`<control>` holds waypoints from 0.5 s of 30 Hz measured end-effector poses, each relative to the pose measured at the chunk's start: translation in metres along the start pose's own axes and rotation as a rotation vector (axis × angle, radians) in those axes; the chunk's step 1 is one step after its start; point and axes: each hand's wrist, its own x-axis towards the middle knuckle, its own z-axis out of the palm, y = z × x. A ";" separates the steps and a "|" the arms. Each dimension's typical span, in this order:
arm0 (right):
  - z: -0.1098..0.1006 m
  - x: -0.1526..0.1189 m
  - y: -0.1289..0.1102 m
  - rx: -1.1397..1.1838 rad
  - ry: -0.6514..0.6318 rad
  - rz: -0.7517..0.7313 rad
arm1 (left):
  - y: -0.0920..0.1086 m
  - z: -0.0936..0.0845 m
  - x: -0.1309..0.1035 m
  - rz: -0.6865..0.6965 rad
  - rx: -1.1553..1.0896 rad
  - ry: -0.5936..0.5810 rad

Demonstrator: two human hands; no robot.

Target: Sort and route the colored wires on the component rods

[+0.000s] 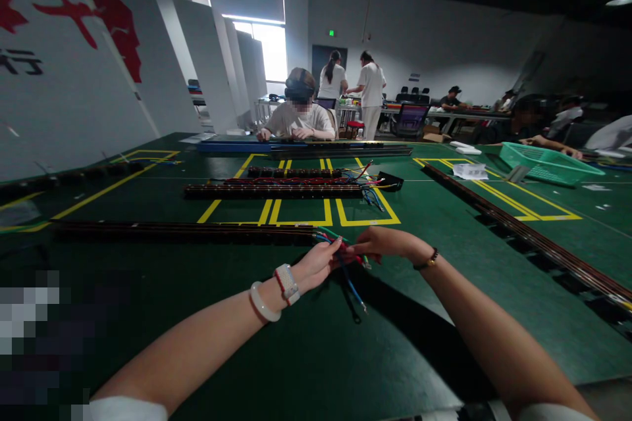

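a long dark strip [182, 231] lies across the green table [247, 342]. at its right end the left hand [316, 264] pinches the coloured wires [351, 276]; the right hand [385, 243] grips the same bundle. a green basket [548, 164] sits far right.

Two hands: left hand [316, 264], right hand [388, 243], both pinching one wire bundle [349, 271]. Four long dark strips [182, 231] beyond the grip. One green basket [546, 164] far right. Two bracelets [261, 302].
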 end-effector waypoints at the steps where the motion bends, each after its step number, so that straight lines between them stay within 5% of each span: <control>1: -0.003 0.002 0.007 0.056 0.004 -0.012 | -0.001 -0.002 0.001 0.007 -0.001 0.000; 7: -0.013 0.016 0.047 0.157 0.171 -0.029 | 0.002 -0.007 0.004 -0.016 0.010 -0.033; 15: -0.021 0.032 0.051 -0.619 0.492 0.042 | 0.004 -0.010 0.001 -0.063 0.036 -0.068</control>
